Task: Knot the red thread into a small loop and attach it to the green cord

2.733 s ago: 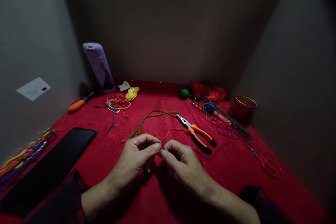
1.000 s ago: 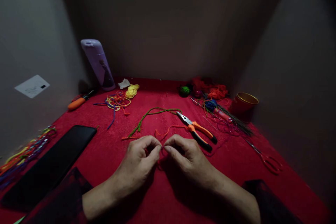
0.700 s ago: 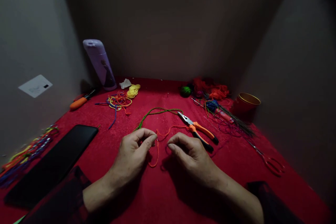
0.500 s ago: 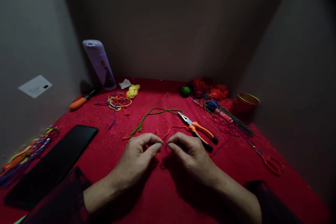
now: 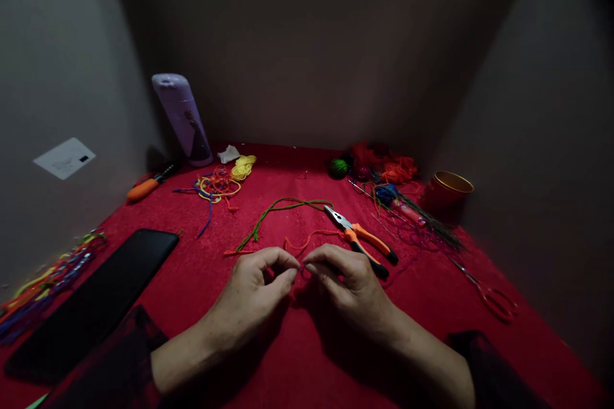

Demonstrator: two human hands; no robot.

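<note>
Thumb and forefinger of my left hand (image 5: 259,291) are pinched together low over the red cloth. My right hand (image 5: 357,287) mirrors it, its fingertips nearly meeting the left ones. Between them shows a bit of thin dark magenta thread, hard to make out against the cloth. A red-orange thread (image 5: 314,234) winds on the cloth just beyond the fingers. Past it, a green cord (image 5: 281,206) lies in a loose curve. Long-nose pliers (image 5: 357,233) with orange and black handles rest beside my right hand.
At left lie a black phone (image 5: 103,294) and a bundle of coloured cords (image 5: 52,278). A purple bottle (image 5: 185,118) stands behind a thread tangle (image 5: 218,185). To the right are thread balls (image 5: 339,168), a red cup (image 5: 446,195) and scissors (image 5: 489,291). Walls enclose three sides.
My left fingertips have shifted slightly right and drawn nearer to the right ones. Both hands stay pinched; the things on the cloth have not moved.
</note>
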